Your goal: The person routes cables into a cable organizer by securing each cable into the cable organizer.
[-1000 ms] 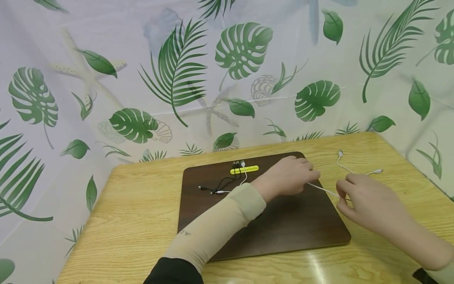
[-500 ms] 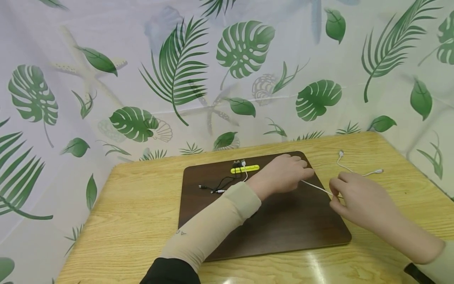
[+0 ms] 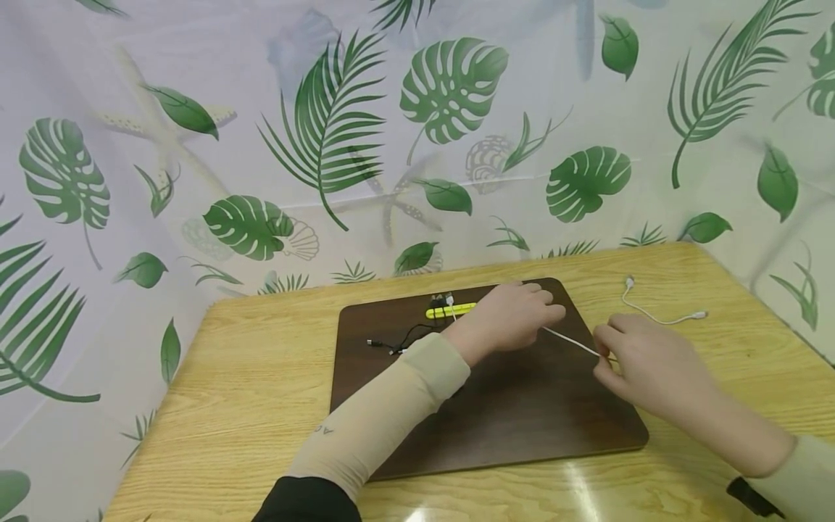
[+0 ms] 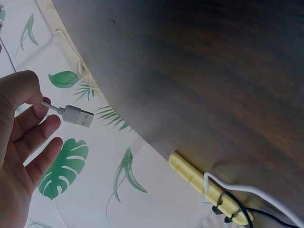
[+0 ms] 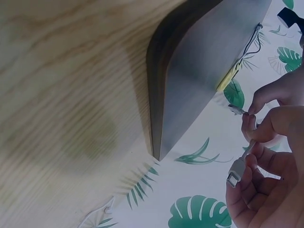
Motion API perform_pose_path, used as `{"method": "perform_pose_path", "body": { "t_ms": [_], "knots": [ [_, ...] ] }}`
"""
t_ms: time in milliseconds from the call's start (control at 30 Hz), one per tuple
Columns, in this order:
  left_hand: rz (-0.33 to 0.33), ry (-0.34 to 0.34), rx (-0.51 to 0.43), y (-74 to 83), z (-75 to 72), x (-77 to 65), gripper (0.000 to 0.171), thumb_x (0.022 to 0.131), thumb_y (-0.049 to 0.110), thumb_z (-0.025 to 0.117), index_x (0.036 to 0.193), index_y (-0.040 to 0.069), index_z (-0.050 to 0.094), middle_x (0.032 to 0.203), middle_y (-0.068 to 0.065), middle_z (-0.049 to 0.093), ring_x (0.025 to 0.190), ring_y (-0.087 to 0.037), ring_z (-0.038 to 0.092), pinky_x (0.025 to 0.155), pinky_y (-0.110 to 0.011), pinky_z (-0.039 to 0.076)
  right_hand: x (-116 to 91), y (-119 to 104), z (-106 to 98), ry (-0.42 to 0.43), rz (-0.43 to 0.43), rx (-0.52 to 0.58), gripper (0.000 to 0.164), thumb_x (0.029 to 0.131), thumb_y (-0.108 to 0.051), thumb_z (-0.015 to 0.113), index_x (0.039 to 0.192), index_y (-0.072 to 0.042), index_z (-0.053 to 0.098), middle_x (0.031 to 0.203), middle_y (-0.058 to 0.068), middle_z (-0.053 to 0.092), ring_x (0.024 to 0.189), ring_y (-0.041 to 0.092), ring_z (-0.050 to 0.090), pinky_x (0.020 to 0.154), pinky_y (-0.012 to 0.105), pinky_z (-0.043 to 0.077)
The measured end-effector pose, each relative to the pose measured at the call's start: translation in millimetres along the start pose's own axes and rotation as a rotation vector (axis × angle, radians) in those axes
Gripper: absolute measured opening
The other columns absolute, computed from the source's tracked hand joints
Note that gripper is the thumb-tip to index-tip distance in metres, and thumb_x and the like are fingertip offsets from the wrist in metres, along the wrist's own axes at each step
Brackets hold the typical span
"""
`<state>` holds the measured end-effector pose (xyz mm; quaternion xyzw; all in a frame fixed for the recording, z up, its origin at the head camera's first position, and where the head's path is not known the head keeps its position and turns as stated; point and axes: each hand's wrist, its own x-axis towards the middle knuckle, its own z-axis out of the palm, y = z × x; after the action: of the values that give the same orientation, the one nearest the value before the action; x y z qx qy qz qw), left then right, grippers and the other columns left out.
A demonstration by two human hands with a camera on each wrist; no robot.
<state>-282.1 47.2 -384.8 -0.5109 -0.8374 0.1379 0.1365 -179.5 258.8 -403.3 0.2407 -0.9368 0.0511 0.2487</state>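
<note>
A white USB cable (image 3: 572, 341) stretches between my two hands above the right part of the dark brown board (image 3: 522, 428). My left hand (image 3: 509, 319) pinches it just behind the flat USB plug (image 4: 79, 116), which sticks out past thumb and forefinger in the left wrist view. Near the other end, my right hand (image 3: 652, 366) pinches it between thumb and fingers; the small connector (image 5: 235, 173) hangs below them in the right wrist view. At the board's far edge lies a yellow cable clip strip (image 3: 445, 312), partly behind my left hand, with black and white cables seated in it.
Loose ends of black cables (image 3: 409, 336) trail over the board, left of my left forearm. Another white cable (image 3: 655, 318) lies on the wooden table (image 3: 248, 391) to the right. Behind the table hangs a leaf-patterned cloth (image 3: 365, 239).
Both hands have drifted left with the stretched cable, my left one coming closer to the yellow strip. More of the loose white cable at right now shows.
</note>
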Motion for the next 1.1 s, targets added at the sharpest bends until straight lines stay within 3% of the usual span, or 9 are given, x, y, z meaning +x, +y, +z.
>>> {"method": "perform_pose_path", "body": {
  "t_ms": [233, 600, 867, 1100],
  "knots": [
    [-0.016, -0.014, -0.007, -4.1, 0.8, -6.2, 0.027, 0.104, 0.012, 0.059, 0.122, 0.027, 0.071, 0.115, 0.009, 0.073, 0.109, -0.012, 0.068, 0.091, -0.028, 0.056, 5.0, -3.9, 3.6, -0.008, -0.019, 0.009, 0.024, 0.069, -0.010, 0.076, 0.071, -0.020, 0.053, 0.071, -0.007, 0.047, 0.065, 0.012, 0.044, 0.055, 0.029, 0.037],
    [-0.028, -0.024, -0.014, -11.1, 2.0, -12.8, 0.027, 0.104, 0.010, 0.058, 0.120, 0.027, 0.070, 0.115, 0.008, 0.073, 0.111, -0.014, 0.068, 0.099, -0.030, 0.054, 13.2, -11.5, 3.9, -0.125, 0.008, 0.018, 0.024, 0.077, -0.011, 0.077, 0.073, -0.018, 0.055, 0.072, -0.004, 0.049, 0.064, 0.011, 0.042, 0.055, 0.028, 0.036],
    [-0.048, -0.033, -0.033, -14.8, 2.5, -19.8, 0.030, 0.105, 0.011, 0.060, 0.126, 0.030, 0.070, 0.117, 0.008, 0.072, 0.111, -0.014, 0.067, 0.098, -0.030, 0.054, 16.6, -15.8, 5.5, -0.130, 0.028, 0.023, 0.025, 0.078, -0.011, 0.075, 0.073, -0.019, 0.053, 0.072, -0.004, 0.047, 0.064, 0.011, 0.042, 0.054, 0.027, 0.033],
    [-0.056, -0.028, -0.020, -21.9, -0.9, -28.7, 0.028, 0.104, 0.010, 0.062, 0.122, 0.030, 0.071, 0.115, 0.007, 0.072, 0.109, -0.015, 0.068, 0.095, -0.029, 0.055, 24.9, -19.9, 11.6, -0.101, -0.007, 0.034, 0.024, 0.077, -0.010, 0.075, 0.073, -0.018, 0.053, 0.071, -0.004, 0.048, 0.064, 0.012, 0.043, 0.055, 0.028, 0.034]
  ]
}}
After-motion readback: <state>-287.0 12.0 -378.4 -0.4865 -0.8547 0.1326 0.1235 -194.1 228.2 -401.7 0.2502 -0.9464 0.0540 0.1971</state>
